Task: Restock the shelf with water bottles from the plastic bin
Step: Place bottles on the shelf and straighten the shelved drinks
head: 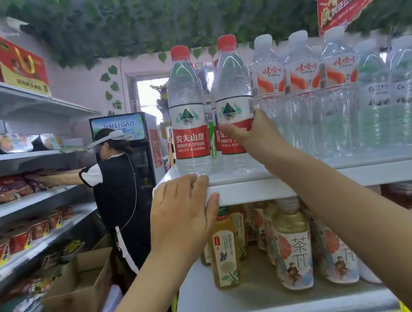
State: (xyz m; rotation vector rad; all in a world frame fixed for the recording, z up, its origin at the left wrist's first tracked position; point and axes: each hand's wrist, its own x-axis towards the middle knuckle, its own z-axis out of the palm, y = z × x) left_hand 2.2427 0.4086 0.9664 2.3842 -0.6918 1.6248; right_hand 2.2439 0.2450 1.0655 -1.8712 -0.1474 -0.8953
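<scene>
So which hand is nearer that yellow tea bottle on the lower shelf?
Left. The left hand rests on the shelf edge just above the yellow tea bottle; the right hand is higher up, gripping a red-capped water bottle on that shelf.

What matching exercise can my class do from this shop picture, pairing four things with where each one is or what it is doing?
Things:
1. left hand
2. right hand
3. tea bottles
4. white-capped bottles

Places or states:
A. stand on the lower shelf
B. grips a red-labelled water bottle
C. stand on the top shelf, right of the gripped bottle
D. rests on the top shelf's front edge

Pairs: 1-D, 2-B, 3-A, 4-C
</scene>
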